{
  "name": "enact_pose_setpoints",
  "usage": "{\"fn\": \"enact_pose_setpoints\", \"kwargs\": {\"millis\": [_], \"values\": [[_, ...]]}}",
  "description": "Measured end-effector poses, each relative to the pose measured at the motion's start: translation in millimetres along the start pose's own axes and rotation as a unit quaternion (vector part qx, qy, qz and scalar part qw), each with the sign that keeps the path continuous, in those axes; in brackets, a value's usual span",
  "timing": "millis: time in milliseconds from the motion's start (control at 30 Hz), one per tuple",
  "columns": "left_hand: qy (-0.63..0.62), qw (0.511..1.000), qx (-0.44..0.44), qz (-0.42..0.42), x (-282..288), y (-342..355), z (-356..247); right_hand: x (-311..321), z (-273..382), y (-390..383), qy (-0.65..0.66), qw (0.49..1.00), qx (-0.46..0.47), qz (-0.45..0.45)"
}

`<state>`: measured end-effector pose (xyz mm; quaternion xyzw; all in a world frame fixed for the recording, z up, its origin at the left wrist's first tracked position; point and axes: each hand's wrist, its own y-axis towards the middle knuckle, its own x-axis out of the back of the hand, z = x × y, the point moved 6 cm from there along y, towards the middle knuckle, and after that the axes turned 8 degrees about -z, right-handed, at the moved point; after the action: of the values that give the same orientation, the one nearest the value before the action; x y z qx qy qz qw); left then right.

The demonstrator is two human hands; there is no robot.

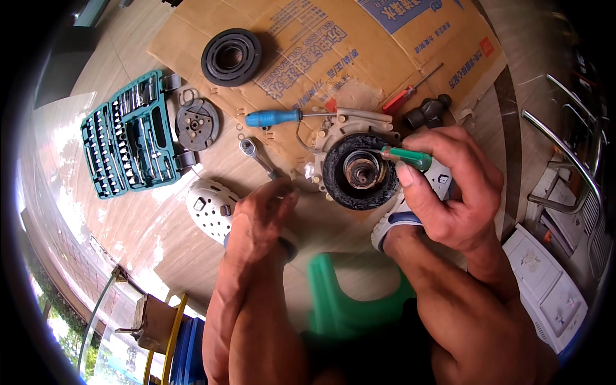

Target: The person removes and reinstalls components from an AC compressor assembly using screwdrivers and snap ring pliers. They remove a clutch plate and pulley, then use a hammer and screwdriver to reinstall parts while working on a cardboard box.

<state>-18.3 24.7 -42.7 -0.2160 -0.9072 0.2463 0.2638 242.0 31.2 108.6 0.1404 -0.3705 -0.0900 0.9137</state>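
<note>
A pale tiled floor (327,237) spreads under everything, with a flattened cardboard sheet (186,38) covering its far part. Near the person, a green plastic stool (327,289) stands at the centre, and an open teal tool case (133,120) full of sockets lies far to the left. A cast metal housing (333,131) sits at the cardboard's near edge, in front of the person, with a thick black ring (333,176) on its upper face around a central shaft. The right hand (459,192) is at the right of that ring; the left hand (256,208) hangs to its left, above a white perforated clog (218,192), its fingers loosely curled by the handle end of a ratchet wrench (250,149), and whether they grip it I cannot tell. A black grooved pulley (215,61) lies on the far left of the cardboard, and nearer and left of it a round metal disc (206,128). A dark hammer (430,112) and a red screwdriver (399,99) lie right of the housing, a blue screwdriver (273,119) left. Smallest, a green-handled tool (410,158) is pinched between the right thumb and nearly closed fingers, its thin shaft pointing left over the ring.
</note>
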Motion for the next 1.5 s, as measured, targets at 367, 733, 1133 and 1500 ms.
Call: {"fn": "enact_pose_setpoints", "kwargs": {"millis": [367, 733, 1133, 1500], "values": [[-0.001, 1.0, -0.007, 0.002, -2, 1, 4, -9, -12, -5, 0.018, 0.998, -0.053, 0.002], [0.004, 1.0, -0.004, 0.003, -3, 2, 1, -14, -13, -5, -0.001, 0.999, -0.03, 0.029], [0.001, 1.0, 0.0, -0.011, -1, 3, -8, -16, -20, -7, 0.012, 0.998, -0.061, -0.012], [0.052, 0.908, -0.395, -0.129, 10, -13, -170, -18, -21, -9, 0.027, 0.997, -0.06, -0.037]]}}
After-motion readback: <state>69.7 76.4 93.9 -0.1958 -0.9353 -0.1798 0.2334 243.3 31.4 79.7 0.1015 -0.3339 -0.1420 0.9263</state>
